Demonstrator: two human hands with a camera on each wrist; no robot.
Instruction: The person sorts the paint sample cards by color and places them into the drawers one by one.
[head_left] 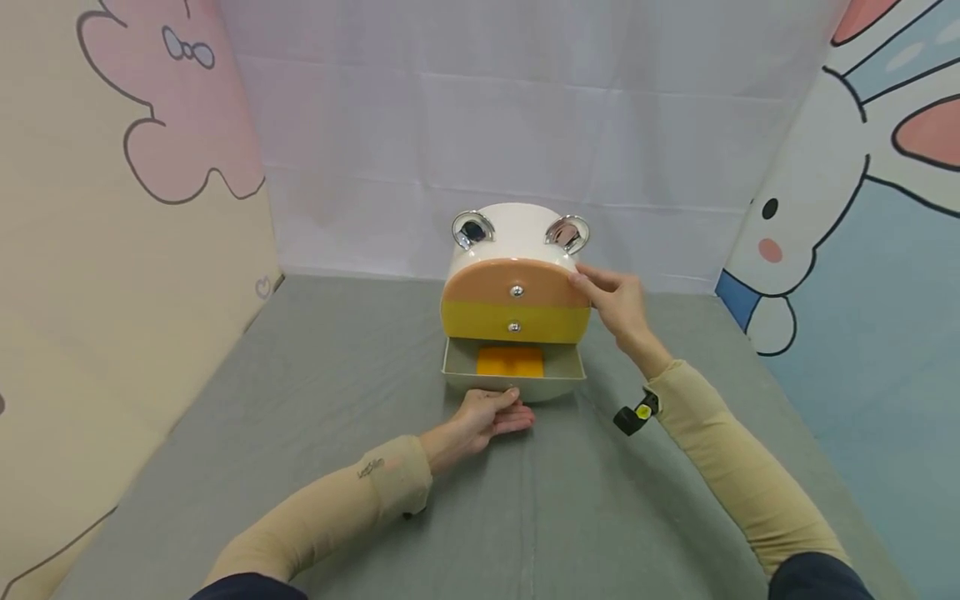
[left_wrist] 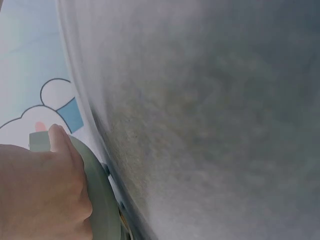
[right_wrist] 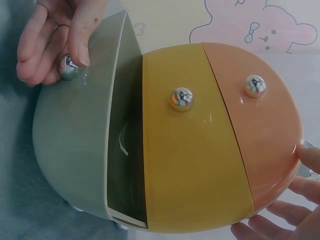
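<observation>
A small rounded drawer cabinet (head_left: 517,321) has a white body, peach top drawer (right_wrist: 250,115), yellow middle drawer (right_wrist: 185,150) and green bottom drawer (right_wrist: 75,135). The bottom drawer is pulled out; the upper two are closed. My left hand (head_left: 483,421) pinches the bottom drawer's silver knob (right_wrist: 70,69) between thumb and fingers. In the left wrist view, the back of that hand covers the knob. My right hand (head_left: 618,308) rests on the cabinet's upper right side, thumb at the front edge, fingers spread along the side. A flat orange rectangle (head_left: 510,362) shows inside the open drawer.
Two shiny ear-shaped pieces (head_left: 567,233) stick up from the cabinet top. Grey cloth (head_left: 345,392) covers the table. A white curtain (head_left: 525,108) hangs behind, with cartoon-printed walls on both sides. A black strap device (head_left: 636,414) sits at the right wrist.
</observation>
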